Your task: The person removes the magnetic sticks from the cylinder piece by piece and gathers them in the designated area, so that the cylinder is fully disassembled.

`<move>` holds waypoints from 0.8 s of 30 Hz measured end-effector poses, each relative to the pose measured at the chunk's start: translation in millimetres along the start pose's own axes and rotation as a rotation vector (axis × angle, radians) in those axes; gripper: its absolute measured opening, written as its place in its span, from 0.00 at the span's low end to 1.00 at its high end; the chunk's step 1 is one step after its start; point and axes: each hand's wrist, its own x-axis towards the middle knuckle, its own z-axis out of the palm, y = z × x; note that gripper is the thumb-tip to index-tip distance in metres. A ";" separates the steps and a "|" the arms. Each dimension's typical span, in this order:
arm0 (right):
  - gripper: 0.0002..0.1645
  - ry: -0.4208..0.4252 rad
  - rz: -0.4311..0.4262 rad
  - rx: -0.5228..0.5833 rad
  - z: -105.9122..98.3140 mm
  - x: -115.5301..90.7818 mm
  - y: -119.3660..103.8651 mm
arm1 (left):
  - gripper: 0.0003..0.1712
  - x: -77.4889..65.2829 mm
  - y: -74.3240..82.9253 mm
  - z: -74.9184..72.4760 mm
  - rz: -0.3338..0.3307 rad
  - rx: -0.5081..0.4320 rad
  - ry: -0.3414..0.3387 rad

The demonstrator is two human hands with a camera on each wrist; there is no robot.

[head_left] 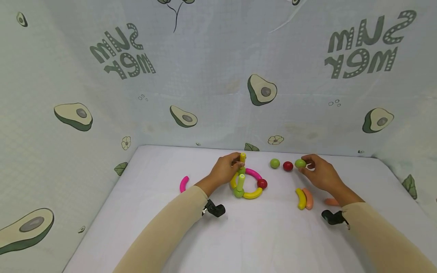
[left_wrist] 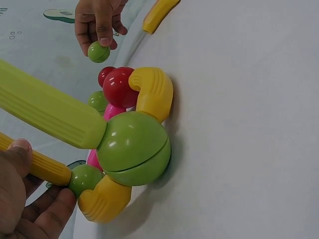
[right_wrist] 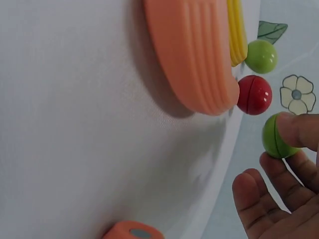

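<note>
A ring of curved yellow (head_left: 253,194) and pink (head_left: 253,173) pieces, joined by green balls and a red ball (head_left: 262,184), lies on the table. A light-green rod (left_wrist: 50,107) stands up from its near green ball (left_wrist: 133,148). My left hand (head_left: 223,168) grips a yellow rod (left_wrist: 50,167) that rises from the back green ball (left_wrist: 85,179), with the fingertips at that ball. To the right, my right hand (head_left: 321,172) pinches a loose green ball (right_wrist: 277,136) between thumb and fingers. Beside it are another red ball (head_left: 288,166) and another green ball (head_left: 274,163).
In front of my right hand lie a curved yellow piece (head_left: 301,198) and an orange piece (head_left: 308,198) side by side. Another orange piece (head_left: 332,202) is partly behind the right wrist. A loose pink piece (head_left: 184,184) lies left of the ring. A printed cloth (head_left: 218,83) hangs behind the table.
</note>
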 end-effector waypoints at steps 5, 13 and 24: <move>0.30 -0.036 0.008 -0.011 -1.1 1.6 4.8 | 0.16 0.1 1.0 -0.3 -0.004 -0.005 -0.004; 0.29 -0.105 0.039 -0.030 3.6 6.3 12.7 | 0.18 -0.9 1.8 -1.7 -0.017 -0.015 -0.015; 0.28 -0.101 0.017 -0.067 9.0 9.9 20.4 | 0.17 -1.2 2.8 -1.4 -0.028 -0.018 -0.012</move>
